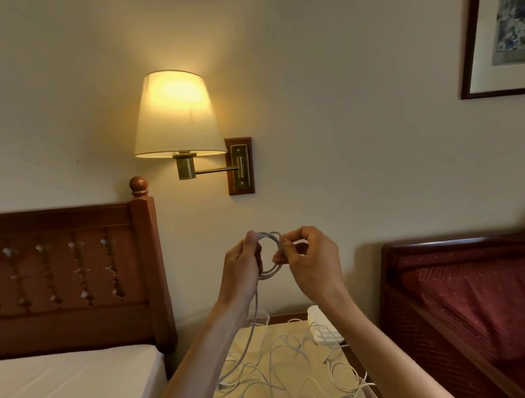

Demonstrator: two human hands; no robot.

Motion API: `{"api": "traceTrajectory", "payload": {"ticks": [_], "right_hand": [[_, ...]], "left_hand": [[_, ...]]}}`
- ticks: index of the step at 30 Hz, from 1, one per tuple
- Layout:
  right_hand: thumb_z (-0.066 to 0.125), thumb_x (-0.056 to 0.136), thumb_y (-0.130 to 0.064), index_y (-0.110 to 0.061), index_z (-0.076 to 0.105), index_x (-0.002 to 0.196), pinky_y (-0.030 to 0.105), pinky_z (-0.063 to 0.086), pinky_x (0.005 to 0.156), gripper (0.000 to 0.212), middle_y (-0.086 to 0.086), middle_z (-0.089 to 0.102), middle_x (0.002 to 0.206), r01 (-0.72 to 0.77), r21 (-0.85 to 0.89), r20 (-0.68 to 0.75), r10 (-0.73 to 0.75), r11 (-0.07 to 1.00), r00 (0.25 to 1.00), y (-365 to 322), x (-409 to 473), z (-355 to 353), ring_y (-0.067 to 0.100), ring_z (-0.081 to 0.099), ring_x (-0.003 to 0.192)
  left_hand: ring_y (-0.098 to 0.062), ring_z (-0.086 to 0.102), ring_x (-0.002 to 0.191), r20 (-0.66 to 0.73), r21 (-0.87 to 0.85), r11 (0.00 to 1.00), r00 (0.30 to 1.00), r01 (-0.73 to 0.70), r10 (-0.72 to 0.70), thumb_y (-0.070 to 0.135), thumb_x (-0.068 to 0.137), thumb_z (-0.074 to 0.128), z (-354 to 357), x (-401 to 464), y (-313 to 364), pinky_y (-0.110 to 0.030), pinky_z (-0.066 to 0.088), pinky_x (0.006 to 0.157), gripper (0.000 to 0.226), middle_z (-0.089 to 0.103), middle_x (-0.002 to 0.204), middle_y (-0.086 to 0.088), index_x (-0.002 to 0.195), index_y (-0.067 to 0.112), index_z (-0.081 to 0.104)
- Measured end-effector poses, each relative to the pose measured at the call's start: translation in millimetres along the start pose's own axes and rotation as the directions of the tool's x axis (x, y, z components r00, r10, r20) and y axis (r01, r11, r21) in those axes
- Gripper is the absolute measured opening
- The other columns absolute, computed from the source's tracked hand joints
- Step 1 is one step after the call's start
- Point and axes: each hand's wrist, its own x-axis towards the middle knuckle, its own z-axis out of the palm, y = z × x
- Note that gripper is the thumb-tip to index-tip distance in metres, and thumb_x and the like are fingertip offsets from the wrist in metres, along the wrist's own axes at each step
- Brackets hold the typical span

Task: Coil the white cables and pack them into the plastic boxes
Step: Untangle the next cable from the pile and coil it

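I hold a partly coiled white cable [272,268] up in front of the wall. My left hand [242,267] grips the left side of the loops, and the cable's loose tail hangs down from it to the table. My right hand [310,262] pinches the right side of the coil with thumb and fingers. Below, several loose white cables [285,368] lie tangled on the small bedside table [249,336]. A clear plastic box [262,318] sits at the table's back left, partly hidden by my left forearm. White boxes [321,326] stand stacked at the back right.
A bed with a wooden headboard [74,274] is to the left, a red upholstered seat [467,302] to the right. A lit wall lamp [176,117] hangs above the table. A framed picture [501,30] is at the upper right.
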Motion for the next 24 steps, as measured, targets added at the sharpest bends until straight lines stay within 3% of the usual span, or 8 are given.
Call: {"api": "traceTrajectory", "payload": {"ticks": [2, 5, 10, 14, 17, 19, 21, 24], "right_hand": [[0.066, 0.091, -0.017, -0.014, 0.065, 0.093, 0.012, 0.05, 0.07, 0.004, -0.007, 0.058, 0.102, 0.22, -0.247, -0.014, -0.231, 0.944, 0.973, 5, -2, 1, 0.004, 0.059, 0.08], [0.064, 0.092, -0.013, -0.012, 0.062, 0.095, 0.017, 0.053, 0.081, 0.004, -0.004, 0.056, 0.116, 0.347, -0.194, 0.046, -0.345, 0.917, 0.937, 18, 1, -1, 0.006, 0.063, 0.095], [0.055, 0.096, -0.005, -0.006, 0.054, 0.102, 0.029, 0.058, 0.072, 0.006, 0.004, 0.065, 0.105, 0.215, 0.101, 0.214, -0.233, 0.971, 0.949, 24, 5, -11, 0.016, 0.072, 0.085], [0.062, 0.087, 0.008, -0.017, 0.049, 0.119, 0.033, 0.058, 0.08, 0.043, 0.004, 0.064, 0.106, 0.154, 0.131, 0.391, -0.194, 0.979, 0.9, 27, 6, -24, 0.022, 0.069, 0.092], [0.065, 0.083, 0.012, -0.023, 0.046, 0.118, 0.035, 0.059, 0.077, 0.053, 0.003, 0.062, 0.102, 0.124, 0.092, 0.351, -0.149, 0.988, 0.925, 29, 2, -26, 0.02, 0.07, 0.086], [0.065, 0.083, 0.01, -0.023, 0.046, 0.116, 0.033, 0.057, 0.085, 0.05, 0.001, 0.06, 0.111, 0.223, -0.02, 0.256, -0.21, 0.975, 0.944, 31, -7, -23, 0.008, 0.068, 0.095], [0.066, 0.082, 0.005, -0.026, 0.046, 0.122, 0.021, 0.046, 0.101, 0.055, -0.002, 0.046, 0.135, 0.439, -0.222, 0.196, -0.402, 0.871, 0.895, 35, -21, -17, -0.005, 0.049, 0.12], [0.07, 0.085, -0.008, -0.028, 0.056, 0.12, 0.025, 0.043, 0.093, 0.043, 0.003, 0.04, 0.137, 0.756, -0.417, 0.339, -0.685, 0.504, 0.644, 49, -45, -12, 0.015, 0.045, 0.121]], "left_hand": [[-0.014, 0.036, 0.059, 0.013, -0.111, 0.99, 0.996, 0.087, -0.086, 0.039, 0.104, 0.038, -2, 2, 3, -0.031, 0.031, 0.061, 0.043, 0.037, 0.056, 0.006, 0.065, 0.02, 0.046], [-0.012, 0.027, 0.051, 0.112, -0.244, 0.955, 0.983, 0.17, -0.147, 0.036, 0.104, 0.037, -2, 1, 5, -0.031, 0.025, 0.058, 0.044, 0.027, 0.055, 0.006, 0.062, 0.022, 0.038], [-0.01, 0.023, 0.047, 0.155, -0.301, 0.936, 0.978, 0.18, -0.138, 0.033, 0.105, 0.035, -3, 4, 6, -0.03, 0.023, 0.055, 0.043, 0.023, 0.055, 0.006, 0.063, 0.022, 0.035], [-0.011, 0.021, 0.048, 0.175, -0.361, 0.906, 0.97, 0.222, -0.168, 0.031, 0.106, 0.035, -10, 8, 8, -0.028, 0.022, 0.054, 0.043, 0.022, 0.055, 0.006, 0.063, 0.022, 0.035], [-0.01, 0.02, 0.047, 0.203, -0.399, 0.882, 0.962, 0.25, -0.18, 0.03, 0.106, 0.034, -8, 7, 9, -0.026, 0.02, 0.051, 0.044, 0.021, 0.055, 0.006, 0.063, 0.021, 0.035], [-0.01, 0.019, 0.047, 0.191, -0.408, 0.873, 0.96, 0.269, -0.206, 0.031, 0.106, 0.034, -4, 6, 7, -0.028, 0.018, 0.054, 0.043, 0.021, 0.055, 0.006, 0.064, 0.022, 0.035], [-0.011, 0.022, 0.046, 0.155, -0.434, 0.856, 0.959, 0.282, -0.238, 0.033, 0.105, 0.034, -2, 6, 4, -0.03, 0.019, 0.056, 0.042, 0.023, 0.055, 0.006, 0.064, 0.023, 0.036], [-0.011, 0.024, 0.045, 0.13, -0.466, 0.828, 0.95, 0.311, -0.284, 0.035, 0.105, 0.034, -4, 13, 4, -0.03, 0.02, 0.057, 0.042, 0.026, 0.055, 0.007, 0.064, 0.024, 0.037]]}}
